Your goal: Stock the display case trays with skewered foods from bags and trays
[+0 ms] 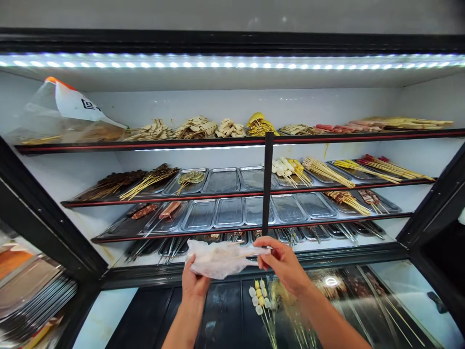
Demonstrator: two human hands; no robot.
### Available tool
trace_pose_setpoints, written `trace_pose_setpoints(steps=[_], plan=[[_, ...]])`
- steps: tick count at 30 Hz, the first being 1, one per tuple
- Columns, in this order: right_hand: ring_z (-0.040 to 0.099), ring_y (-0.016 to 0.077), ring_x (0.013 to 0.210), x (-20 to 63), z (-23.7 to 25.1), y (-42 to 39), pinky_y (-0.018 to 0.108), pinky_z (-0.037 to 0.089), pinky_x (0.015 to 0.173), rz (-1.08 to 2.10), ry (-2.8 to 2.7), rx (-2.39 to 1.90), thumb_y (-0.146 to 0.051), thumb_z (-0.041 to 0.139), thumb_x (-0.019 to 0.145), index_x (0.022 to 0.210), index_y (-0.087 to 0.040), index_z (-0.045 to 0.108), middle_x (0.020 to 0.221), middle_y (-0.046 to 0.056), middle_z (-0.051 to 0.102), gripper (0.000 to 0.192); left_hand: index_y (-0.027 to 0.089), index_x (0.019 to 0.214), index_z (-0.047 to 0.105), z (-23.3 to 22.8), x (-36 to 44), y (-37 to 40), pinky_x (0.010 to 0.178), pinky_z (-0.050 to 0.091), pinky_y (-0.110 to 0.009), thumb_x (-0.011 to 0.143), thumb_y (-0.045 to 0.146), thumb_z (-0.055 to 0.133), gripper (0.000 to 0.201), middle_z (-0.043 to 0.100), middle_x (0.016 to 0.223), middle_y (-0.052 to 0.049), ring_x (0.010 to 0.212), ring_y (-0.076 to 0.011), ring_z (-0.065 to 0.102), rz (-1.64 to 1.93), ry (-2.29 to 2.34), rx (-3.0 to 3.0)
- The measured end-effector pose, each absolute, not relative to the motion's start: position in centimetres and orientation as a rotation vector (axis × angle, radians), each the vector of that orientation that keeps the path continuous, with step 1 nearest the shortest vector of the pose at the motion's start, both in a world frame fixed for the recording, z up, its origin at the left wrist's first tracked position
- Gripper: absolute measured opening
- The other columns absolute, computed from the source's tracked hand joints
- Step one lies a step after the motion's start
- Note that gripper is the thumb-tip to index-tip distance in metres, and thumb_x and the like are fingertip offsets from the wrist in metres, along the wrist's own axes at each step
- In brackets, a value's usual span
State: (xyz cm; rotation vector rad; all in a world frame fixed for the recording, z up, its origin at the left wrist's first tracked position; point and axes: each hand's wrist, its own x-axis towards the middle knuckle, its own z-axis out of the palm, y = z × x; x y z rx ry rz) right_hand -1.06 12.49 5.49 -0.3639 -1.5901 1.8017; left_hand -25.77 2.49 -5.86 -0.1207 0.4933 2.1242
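I hold a crumpled, whitish translucent plastic bag (221, 259) between both hands in front of an open display fridge. My left hand (194, 283) grips its lower left part from underneath. My right hand (283, 264) pinches its right end with thumb and fingers. Behind the bag are tiered shelves with metal trays (222, 180), some bare, some with skewers (148, 179). Below my hands lie skewers with white and yellow balls (259, 298) on a dark surface.
A black vertical post (268, 184) divides the fridge front. The top shelf (232, 143) carries piles of skewered food and a plastic bag (72, 109) at the left. Stacked metal trays (32, 295) sit at the lower left. Black door frames flank both sides.
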Motion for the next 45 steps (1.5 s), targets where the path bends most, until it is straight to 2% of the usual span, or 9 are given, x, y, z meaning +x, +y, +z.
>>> trace_pose_setpoints(steps=[4, 9, 15, 21, 27, 32, 34, 41, 45], plan=[[0.054, 0.0119, 0.064, 1.4, 3.9, 12.8, 0.029, 0.042, 0.058, 1.700, -1.635, -0.352, -0.033, 0.057, 0.072, 0.101, -0.022, 0.062, 0.109, 0.008, 0.058, 0.032, 0.017, 0.138, 0.032, -4.1, -25.9, 2.0, 0.098, 0.039, -0.048, 0.083, 0.016, 0.046, 0.057, 0.071, 0.092, -0.011, 0.086, -0.0259, 0.066, 2.217, 0.574, -0.163], [0.054, 0.0205, 0.095, 1.1, 4.0, 15.0, 0.035, 0.039, 0.087, 1.046, -1.993, -0.761, -0.039, 0.052, 0.079, 0.076, -0.021, 0.069, 0.090, 0.007, 0.065, 0.025, 0.016, 0.132, 0.043, -1.5, -23.1, 2.4, 0.097, 0.042, -0.043, 0.083, 0.016, 0.049, 0.050, 0.071, 0.093, -0.010, 0.085, -0.0232, 0.067, 2.215, 0.686, -0.111], [0.048, 0.0107, 0.063, -1.0, 5.4, 14.2, 0.023, 0.036, 0.060, 1.469, -2.391, -0.521, -0.035, 0.058, 0.072, 0.065, -0.016, 0.063, 0.066, -0.001, 0.055, 0.021, 0.017, 0.123, 0.053, 0.2, -21.6, 3.1, 0.097, 0.043, -0.040, 0.084, 0.018, 0.049, 0.039, 0.071, 0.095, -0.008, 0.088, -0.0208, 0.066, 2.235, 0.698, -0.046], [0.036, 0.0078, 0.056, -1.9, 3.8, 13.5, 0.023, 0.025, 0.055, 1.080, -2.449, -0.838, -0.019, 0.053, 0.062, 0.052, -0.015, 0.048, 0.056, -0.004, 0.042, 0.012, 0.020, 0.115, 0.059, 1.1, -21.2, 2.7, 0.096, 0.044, -0.035, 0.084, 0.015, 0.049, 0.033, 0.071, 0.093, -0.002, 0.084, -0.0150, 0.066, 2.306, 0.813, -0.055], [0.035, 0.0087, 0.053, -1.1, 2.6, 14.8, 0.023, 0.030, 0.053, 1.976, -2.217, -0.717, -0.029, 0.050, 0.065, 0.051, -0.017, 0.042, 0.052, -0.004, 0.036, 0.020, 0.022, 0.119, 0.056, 1.5, -21.0, 1.9, 0.094, 0.047, -0.034, 0.084, 0.016, 0.050, 0.036, 0.069, 0.098, -0.003, 0.092, -0.0181, 0.064, 2.312, 0.862, -0.050], [0.046, 0.0170, 0.079, -0.5, 3.3, 13.3, 0.033, 0.037, 0.076, 0.873, -2.138, -0.633, -0.023, 0.052, 0.069, 0.061, -0.018, 0.057, 0.078, 0.005, 0.054, 0.011, 0.023, 0.116, 0.058, 1.3, -20.8, 2.0, 0.093, 0.047, -0.033, 0.083, 0.013, 0.052, 0.035, 0.069, 0.099, -0.001, 0.094, -0.0170, 0.063, 2.339, 0.899, -0.064], [0.047, 0.0174, 0.082, -0.6, 3.8, 12.9, 0.034, 0.037, 0.078, 0.727, -2.100, -0.605, -0.022, 0.053, 0.070, 0.062, -0.018, 0.059, 0.083, 0.006, 0.054, 0.011, 0.023, 0.114, 0.059, 1.2, -20.9, 2.1, 0.093, 0.047, -0.033, 0.083, 0.013, 0.052, 0.034, 0.069, 0.099, -0.001, 0.094, -0.0163, 0.063, 2.342, 0.902, -0.075], [0.039, 0.0105, 0.054, -1.5, 4.0, 14.2, 0.027, 0.035, 0.054, 2.085, -1.645, -0.760, -0.038, 0.060, 0.063, 0.055, -0.016, 0.051, 0.056, -0.002, 0.041, 0.025, 0.024, 0.113, 0.060, 0.8, -21.5, 1.6, 0.091, 0.049, -0.032, 0.082, 0.012, 0.052, 0.034, 0.068, 0.102, -0.001, 0.095, -0.0156, 0.062, 2.380, 0.892, -0.055], [0.046, 0.0144, 0.068, -1.5, 4.0, 13.9, 0.031, 0.040, 0.066, 1.394, -1.809, -0.727, -0.036, 0.059, 0.069, 0.058, -0.017, 0.057, 0.068, 0.002, 0.049, 0.022, 0.024, 0.114, 0.060, 0.6, -21.8, 1.3, 0.088, 0.051, -0.030, 0.082, 0.012, 0.053, 0.035, 0.067, 0.104, -0.001, 0.094, -0.0150, 0.063, 2.409, 0.863, -0.041]])
